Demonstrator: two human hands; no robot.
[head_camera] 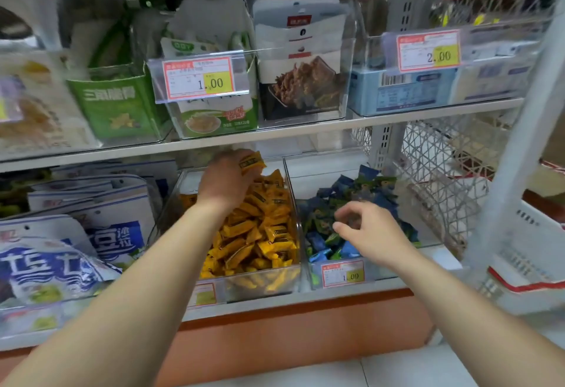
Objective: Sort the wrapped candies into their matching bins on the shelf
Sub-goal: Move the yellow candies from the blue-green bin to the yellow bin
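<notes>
Yellow candy (252,162) is gripped in the left hand (224,180); the right hand (371,230) is curled, its grasp not discernible.
The candy is held above the yellow bin (244,290), close under the upper shelf edge (275,135); the right hand is poised over the blue candies (324,246).

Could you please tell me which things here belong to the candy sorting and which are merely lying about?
Part of the job: left hand gripping yellow candies; yellow bin; right hand over blue candies; blue bin.

Just lying about: green packets; dark snack packet; blue-white bags; price tags; wire mesh.
</notes>
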